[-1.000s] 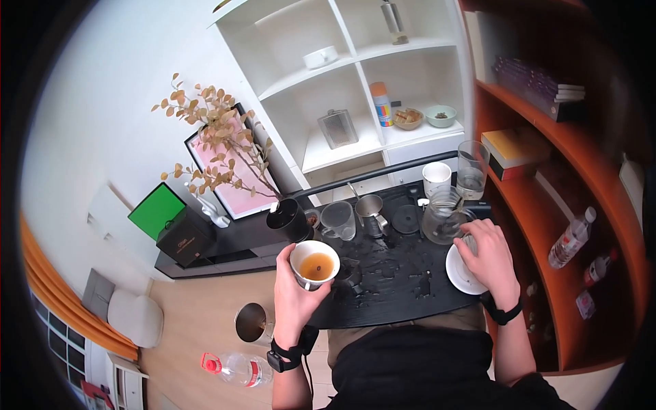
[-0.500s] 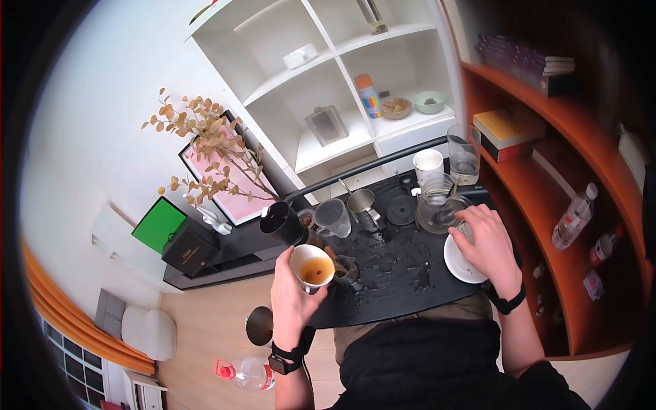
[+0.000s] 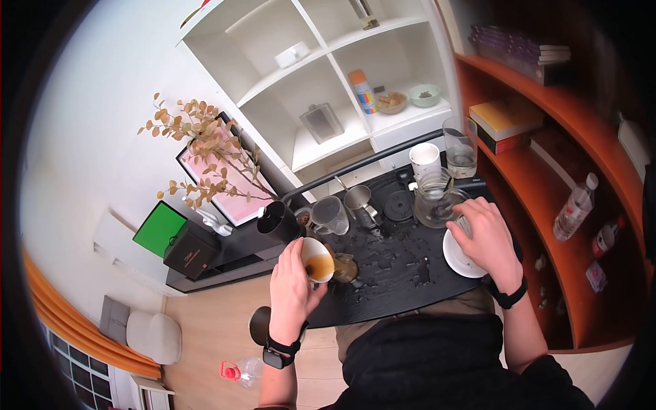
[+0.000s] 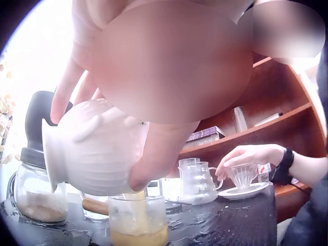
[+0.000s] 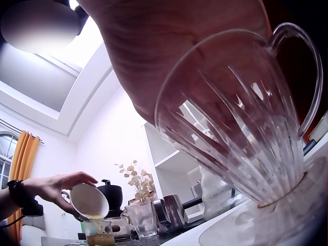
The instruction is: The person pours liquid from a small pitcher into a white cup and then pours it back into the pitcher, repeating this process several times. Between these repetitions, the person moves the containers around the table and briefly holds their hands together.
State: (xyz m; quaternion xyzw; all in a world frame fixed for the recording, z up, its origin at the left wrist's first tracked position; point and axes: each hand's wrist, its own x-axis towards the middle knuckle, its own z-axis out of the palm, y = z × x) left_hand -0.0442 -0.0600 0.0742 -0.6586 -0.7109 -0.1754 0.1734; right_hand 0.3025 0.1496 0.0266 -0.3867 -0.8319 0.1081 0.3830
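Observation:
My left hand (image 3: 290,290) grips a white ribbed cup (image 4: 92,154), tilted so that a brownish-yellow drink runs from its rim. Under it a small glass (image 4: 138,225) with a wooden handle (image 4: 96,206) has some of the same liquid inside. At the right of the black table, my right hand (image 3: 485,236) holds a clear ribbed glass coffee dripper (image 5: 246,143) from above, thumb and fingers at its upper part. The dripper stands on a white saucer (image 3: 459,261). A glass carafe (image 3: 432,205) is just beyond those fingers.
Along the table's back stand a black-topped grinder (image 3: 277,222), a glass mug (image 3: 331,215), a metal pitcher (image 3: 360,205), a white cup (image 3: 425,158) and a tall glass (image 3: 460,147). Water wets the black tabletop (image 3: 396,277). A brown bookshelf (image 3: 526,184) rises at the right.
My left hand has turned the white cup from nearly upright to a steep tilt over the small glass, and liquid flows out. The right hand stays at the dripper. The head view has shifted slightly.

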